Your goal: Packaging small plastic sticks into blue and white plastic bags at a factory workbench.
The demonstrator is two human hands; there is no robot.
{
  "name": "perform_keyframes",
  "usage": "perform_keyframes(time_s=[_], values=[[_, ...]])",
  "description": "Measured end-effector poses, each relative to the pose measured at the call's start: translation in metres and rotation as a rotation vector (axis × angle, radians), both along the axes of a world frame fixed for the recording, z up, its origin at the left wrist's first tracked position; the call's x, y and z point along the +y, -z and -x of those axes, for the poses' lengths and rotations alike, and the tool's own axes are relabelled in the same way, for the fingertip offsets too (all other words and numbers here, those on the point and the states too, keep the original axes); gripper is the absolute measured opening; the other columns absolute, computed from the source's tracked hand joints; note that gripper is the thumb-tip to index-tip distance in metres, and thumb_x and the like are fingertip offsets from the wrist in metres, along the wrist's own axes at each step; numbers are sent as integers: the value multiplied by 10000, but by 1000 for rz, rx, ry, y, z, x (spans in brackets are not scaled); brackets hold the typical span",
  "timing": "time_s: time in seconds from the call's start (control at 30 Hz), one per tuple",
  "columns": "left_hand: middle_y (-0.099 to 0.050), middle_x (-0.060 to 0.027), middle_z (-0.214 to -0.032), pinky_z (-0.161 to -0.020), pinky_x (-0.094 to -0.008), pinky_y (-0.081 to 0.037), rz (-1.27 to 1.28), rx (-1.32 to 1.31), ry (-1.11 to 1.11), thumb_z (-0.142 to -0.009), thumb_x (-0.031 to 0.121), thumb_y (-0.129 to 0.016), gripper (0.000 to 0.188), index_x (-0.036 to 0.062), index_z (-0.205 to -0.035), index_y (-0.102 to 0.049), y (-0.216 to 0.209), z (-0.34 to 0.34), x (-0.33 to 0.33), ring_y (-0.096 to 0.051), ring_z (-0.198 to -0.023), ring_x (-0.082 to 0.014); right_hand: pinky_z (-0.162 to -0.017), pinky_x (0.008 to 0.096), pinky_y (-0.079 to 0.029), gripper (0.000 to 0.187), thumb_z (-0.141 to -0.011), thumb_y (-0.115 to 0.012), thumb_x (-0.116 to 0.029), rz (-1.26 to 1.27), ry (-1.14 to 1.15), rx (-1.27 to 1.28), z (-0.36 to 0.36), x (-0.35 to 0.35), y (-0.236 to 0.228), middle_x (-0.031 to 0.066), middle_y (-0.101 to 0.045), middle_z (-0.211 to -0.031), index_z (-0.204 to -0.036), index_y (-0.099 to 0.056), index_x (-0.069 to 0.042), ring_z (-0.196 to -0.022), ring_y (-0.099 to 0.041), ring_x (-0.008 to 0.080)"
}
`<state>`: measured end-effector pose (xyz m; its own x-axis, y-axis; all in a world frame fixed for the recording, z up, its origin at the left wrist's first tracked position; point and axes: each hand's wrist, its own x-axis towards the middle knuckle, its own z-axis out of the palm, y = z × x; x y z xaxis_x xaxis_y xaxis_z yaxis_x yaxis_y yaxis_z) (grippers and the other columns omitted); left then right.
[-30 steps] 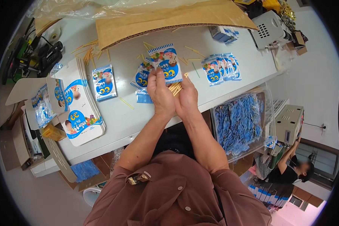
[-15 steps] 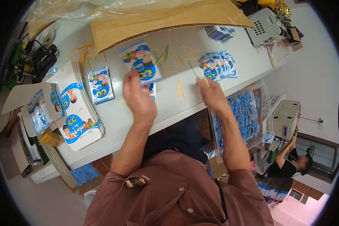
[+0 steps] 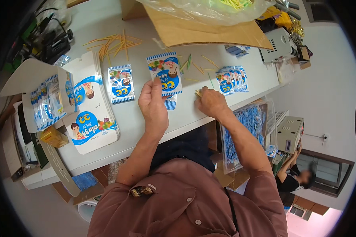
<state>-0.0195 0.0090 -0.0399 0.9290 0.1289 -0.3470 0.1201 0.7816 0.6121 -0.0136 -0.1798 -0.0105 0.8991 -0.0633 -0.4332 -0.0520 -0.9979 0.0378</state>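
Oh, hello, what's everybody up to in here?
Someone in a brown shirt is working bare-handed at a white table. Their left hand holds up a blue-and-white packet. Their right hand is at a few thin yellow sticks; whether it grips them is hard to tell. A loose pile of sticks lies toward the back left, and overlapping packets lie to the right. Farther right, another person is beside a beige machine.

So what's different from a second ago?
The left hand has parted from the right hand and shifted left, still holding its packet; the right moved right, yellow sticks at its fingertips, grip unclear. The fanned packets and lone packet stayed put.
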Motion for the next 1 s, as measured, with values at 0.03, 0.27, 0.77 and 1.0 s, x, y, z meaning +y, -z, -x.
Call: perform_keyframes(time_s=[0.03,0.27,0.77,1.0], values=[[-675,-57,-923,-708,-262,-533,19,-34,19,-999,218,-584,217,2,-988,-607,1,1,2,-638,-806,-95,-760,473,-541,244,-873,-538,-187,11,-54,-25,0,-6,4,266,-666,-837,-937,-568,47,-787,-659,421],[-688,-110,-997,-737,-335,-605,-63,-46,19,-984,168,-601,215,-36,-1053,-605,9,8,15,-688,-890,-172,-392,244,-346,113,-951,-470,-166,-1761,859,27,5,-64,14,38,-526,-746,-940,-522,-67,-503,-452,128],[-695,-126,-1015,-718,-311,-601,-176,-8,18,-970,146,-612,214,-41,-1075,-601,4,14,9,-688,-875,-158,-721,500,-526,267,-858,-544,-91,-66,-627,-85,-73,-21,13,224,-678,-865,-1115,-589,-34,-804,-659,422],[-707,-131,-1011,-695,-277,-574,-290,-42,187,-944,85,-641,212,-57,-1095,-595,-5,13,6,-681,-859,-138,-425,243,-287,138,-972,-466,-198,-1650,527,294,-41,-65,33,14,-426,-714,-987,-534,-79,-570,-370,116]])
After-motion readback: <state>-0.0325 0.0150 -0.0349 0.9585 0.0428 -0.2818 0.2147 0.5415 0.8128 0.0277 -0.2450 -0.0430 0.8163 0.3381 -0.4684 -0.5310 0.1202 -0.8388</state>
